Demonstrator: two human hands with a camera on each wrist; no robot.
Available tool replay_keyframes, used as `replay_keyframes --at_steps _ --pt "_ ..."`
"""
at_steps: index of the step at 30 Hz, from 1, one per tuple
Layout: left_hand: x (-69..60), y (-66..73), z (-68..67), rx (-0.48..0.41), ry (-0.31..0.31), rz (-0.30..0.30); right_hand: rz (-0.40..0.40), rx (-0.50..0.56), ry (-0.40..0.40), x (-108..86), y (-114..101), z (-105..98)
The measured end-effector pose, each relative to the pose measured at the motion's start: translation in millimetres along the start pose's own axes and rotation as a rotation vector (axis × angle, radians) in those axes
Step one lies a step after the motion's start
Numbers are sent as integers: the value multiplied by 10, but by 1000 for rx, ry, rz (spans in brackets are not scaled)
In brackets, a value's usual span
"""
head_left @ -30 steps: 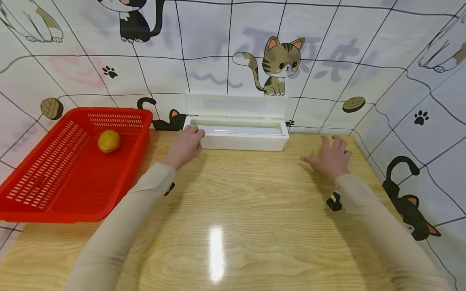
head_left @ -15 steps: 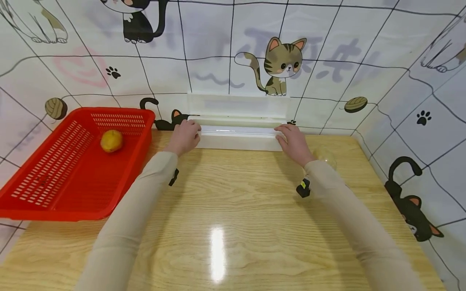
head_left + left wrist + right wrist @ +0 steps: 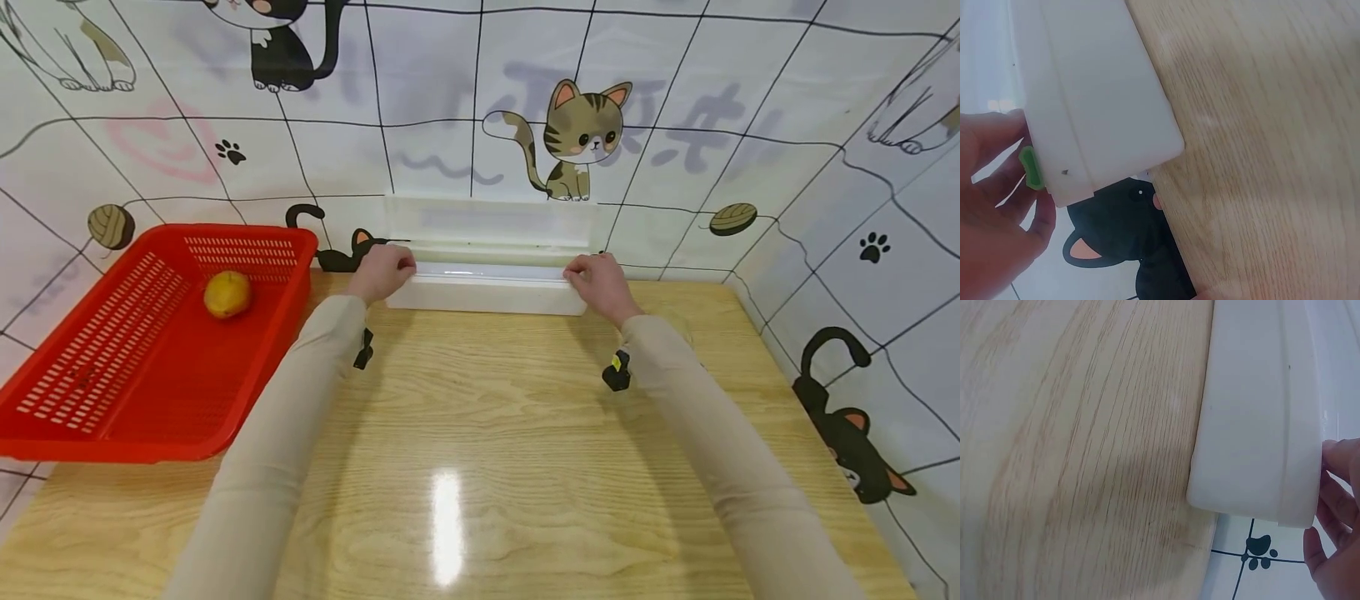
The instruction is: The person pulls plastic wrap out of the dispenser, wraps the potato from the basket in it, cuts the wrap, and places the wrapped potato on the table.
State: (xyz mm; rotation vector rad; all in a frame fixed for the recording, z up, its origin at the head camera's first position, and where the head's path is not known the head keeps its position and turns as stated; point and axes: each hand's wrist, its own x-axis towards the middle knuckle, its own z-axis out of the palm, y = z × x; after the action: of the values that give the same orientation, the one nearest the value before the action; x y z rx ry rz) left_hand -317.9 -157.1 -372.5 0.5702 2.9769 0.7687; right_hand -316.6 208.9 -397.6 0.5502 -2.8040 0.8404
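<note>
A long white cling film dispenser box (image 3: 483, 296) stands at the back of the table with its lid (image 3: 491, 221) raised. Glossy clear cling film (image 3: 487, 272) lies along its opening. At the box's left end my left hand (image 3: 381, 271) pinches the film's edge between thumb and fingers. My right hand (image 3: 602, 285) does the same at the right end. In the left wrist view a small green piece (image 3: 1032, 169) sits by my left fingers on the box rim. The film between the fingertips is hard to see in both wrist views.
A red plastic basket (image 3: 187, 375) stands on the left with a yellow-orange round fruit (image 3: 227, 294) in it. A clear rounded object (image 3: 678, 323) is partly hidden behind my right forearm. Cat-patterned sheeting (image 3: 450, 108) rises right behind the box and along the right side.
My right hand has come left from the table's right side to the box's right end. Both hands' fingers have drawn together into pinches. The box and basket stay put.
</note>
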Motion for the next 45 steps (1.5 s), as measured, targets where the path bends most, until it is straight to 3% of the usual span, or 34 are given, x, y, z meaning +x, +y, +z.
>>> replay_keyframes --at_steps 6,10,16,20,26,30,37,45 --pt "50 -4 -5 2 19 -9 10 -94 -51 38 -45 -18" --pt "89 -18 10 11 22 -18 -20 -95 -44 67 -86 -18" --pt "131 -29 19 0 41 -9 36 67 -52 92 -90 -1" --pt "117 -52 -2 -33 -1 6 65 179 -74 84 -42 4" --pt "93 -131 -52 -89 -51 49 68 241 -104 85 -23 -18" --pt "106 -164 -87 -99 -63 70 88 236 -76 104 -45 -38" --pt "169 -167 -184 -117 -46 33 131 215 15 134 -61 -76" --pt "247 -97 -325 41 39 3 218 367 60 184 -111 -86"
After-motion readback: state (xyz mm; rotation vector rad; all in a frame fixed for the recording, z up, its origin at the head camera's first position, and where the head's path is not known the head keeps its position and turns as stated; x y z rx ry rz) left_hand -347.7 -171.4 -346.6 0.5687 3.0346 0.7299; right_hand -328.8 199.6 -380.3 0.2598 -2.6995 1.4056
